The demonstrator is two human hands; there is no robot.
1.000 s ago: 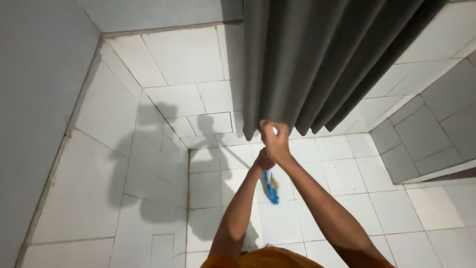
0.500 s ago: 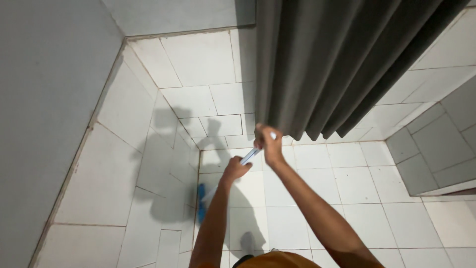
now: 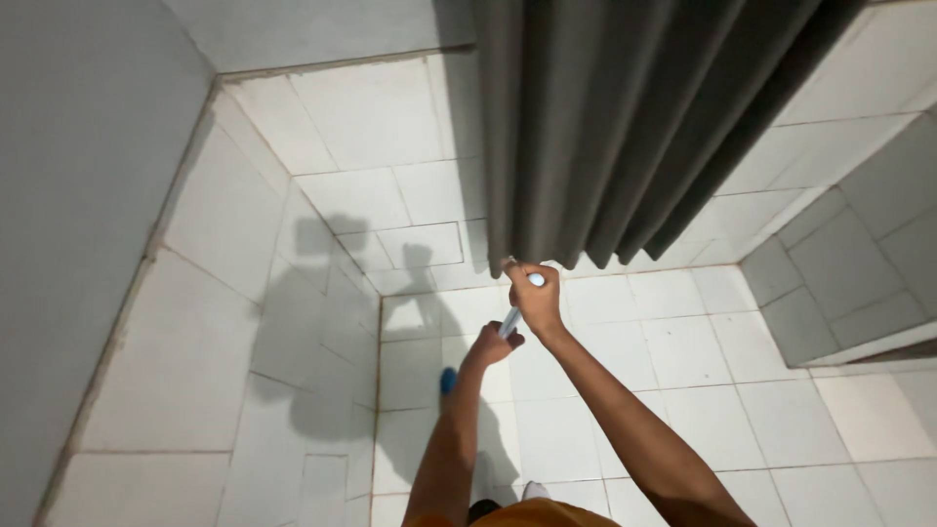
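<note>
Both hands grip a long white handle (image 3: 511, 318) that slants down toward the floor. My right hand (image 3: 535, 296) is closed over its rounded top end, just under the hem of the dark grey curtain (image 3: 625, 127). Lower on the shaft sits my left hand (image 3: 491, 344), also closed around it. The handle's blue head (image 3: 448, 380) shows on the white floor tiles beside my left forearm, which hides most of the lower shaft. Part of the head is hidden too.
White tiled floor (image 3: 683, 390) and white tiled wall (image 3: 195, 322) meet in a corner on the left, with my shadow across them. A grey painted wall (image 3: 78, 146) rises at far left. A grey tiled step (image 3: 849, 283) stands at right. My foot (image 3: 535, 490) shows below.
The blue head swept from right of my arms to their left across the floor. My hands moved apart along the handle, the left lower.
</note>
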